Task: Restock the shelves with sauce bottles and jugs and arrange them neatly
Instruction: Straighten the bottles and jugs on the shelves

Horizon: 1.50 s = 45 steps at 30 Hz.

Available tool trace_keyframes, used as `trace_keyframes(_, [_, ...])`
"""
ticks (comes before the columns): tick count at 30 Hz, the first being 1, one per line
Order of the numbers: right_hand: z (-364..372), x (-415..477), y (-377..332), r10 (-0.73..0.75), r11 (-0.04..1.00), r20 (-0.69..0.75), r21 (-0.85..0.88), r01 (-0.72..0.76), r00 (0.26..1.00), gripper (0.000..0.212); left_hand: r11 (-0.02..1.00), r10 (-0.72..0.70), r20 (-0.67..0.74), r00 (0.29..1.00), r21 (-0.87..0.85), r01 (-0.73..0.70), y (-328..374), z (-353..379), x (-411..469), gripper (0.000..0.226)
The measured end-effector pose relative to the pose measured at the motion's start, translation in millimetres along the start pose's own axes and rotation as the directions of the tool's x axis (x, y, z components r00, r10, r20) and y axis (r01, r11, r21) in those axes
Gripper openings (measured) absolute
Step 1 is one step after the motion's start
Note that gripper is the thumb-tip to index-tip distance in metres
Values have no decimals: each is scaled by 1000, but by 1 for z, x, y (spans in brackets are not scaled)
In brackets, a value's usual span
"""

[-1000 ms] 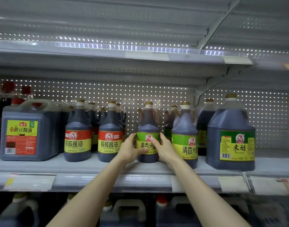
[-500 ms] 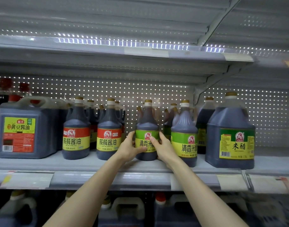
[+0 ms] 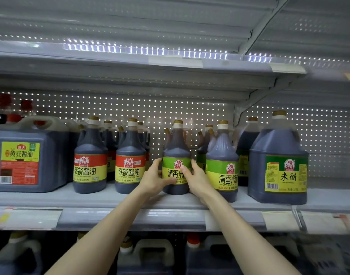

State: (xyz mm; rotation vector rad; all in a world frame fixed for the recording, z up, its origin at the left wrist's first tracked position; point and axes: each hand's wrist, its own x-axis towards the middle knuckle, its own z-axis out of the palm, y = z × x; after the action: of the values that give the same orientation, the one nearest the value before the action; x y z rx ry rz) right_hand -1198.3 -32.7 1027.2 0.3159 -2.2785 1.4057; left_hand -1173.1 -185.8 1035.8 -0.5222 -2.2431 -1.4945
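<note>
Both hands are wrapped round one green-label bottle, which is stood upright on the shelf, left of the big vinegar jug, with a matching neighbour bottle sat between it and that jug. Best bet here, probably: the bottle gets slid rather than lifted, base kept flat, label turned square to the front, and its face brought level with the neighbour, which looks to be set a bit further forward. No squeezing needed, just a steady nudge. The left hand is cupped on the side away from the jug, the right hand on the jug side, fingers curled and clamped on the label. Both forearms are stretched up from below the shelf edge.
</note>
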Motion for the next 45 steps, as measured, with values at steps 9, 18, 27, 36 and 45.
trace_keyframes(9, [0, -3, -2, -7, 1000, -23, -21, 7, 1000, 63, 1000, -6, 12, 1000, -21, 6, -1, -1, 0, 70])
trace_keyframes(18, [0, -7, -4, -10, 999, -34, -37, 9, 999, 62, 999, -18, 21, 1000, -38, 19, 2, -1, -3, 71])
trace_keyframes(27, [-4, -13, -12, -18, 998, -19, -54, 17, 1000, 61, 999, -18, 8, 1000, -32, 18, 4, -1, -3, 69])
trace_keyframes(36, [-4, -17, -15, 9, 998, -4, -55, -10, 1000, 61, 999, -32, 17, 999, -29, 32, 5, -1, -5, 71])
trace_keyframes(45, [-6, -25, -26, 22, 999, 9, -48, -22, 1000, 61, 990, -93, 74, 993, -94, 100, 12, -3, -10, 73])
